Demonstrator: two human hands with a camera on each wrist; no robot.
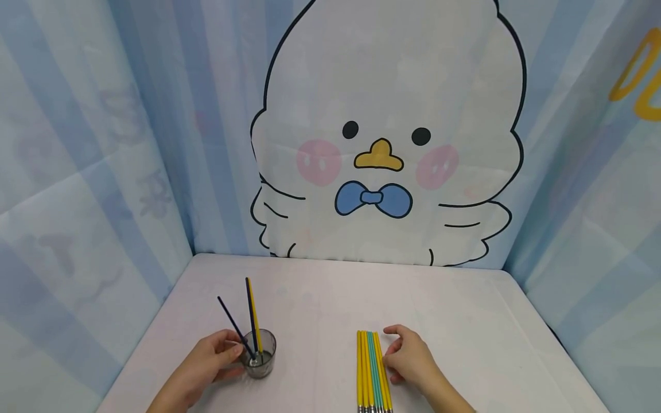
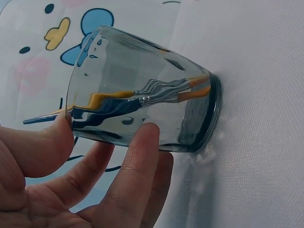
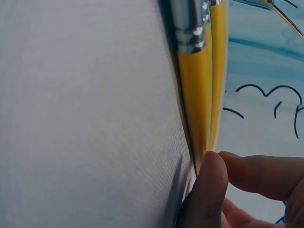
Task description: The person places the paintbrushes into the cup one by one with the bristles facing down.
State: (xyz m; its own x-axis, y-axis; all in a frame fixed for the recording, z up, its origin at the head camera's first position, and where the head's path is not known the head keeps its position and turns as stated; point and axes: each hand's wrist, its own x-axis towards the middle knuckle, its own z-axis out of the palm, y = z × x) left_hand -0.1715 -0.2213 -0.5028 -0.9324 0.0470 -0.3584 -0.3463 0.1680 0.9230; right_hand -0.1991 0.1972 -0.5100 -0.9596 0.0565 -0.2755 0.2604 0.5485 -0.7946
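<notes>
A clear grey-tinted glass cup [image 1: 267,359] stands upright at the left, with dark blue paintbrushes [image 1: 229,319] and a yellow paintbrush [image 1: 256,319] leaning in it, bristles down. My left hand [image 1: 210,360] holds the cup from its left side. In the left wrist view, the thumb [image 2: 59,137] is at the rim and the fingers [image 2: 135,173] lie along the wall. Yellow and teal paintbrushes [image 1: 373,367] lie side by side in a row, metal ferrules toward me. At the row's right edge is my right hand [image 1: 410,357], fingers loosely bent, fingertips close beside the outermost yellow handle [image 3: 194,90].
A pale cloth-covered table [image 1: 315,298] runs to the back wall. Striped blue curtains [image 1: 217,115] enclose it on the back and sides, the back one printed with a white cartoon bird [image 1: 382,74].
</notes>
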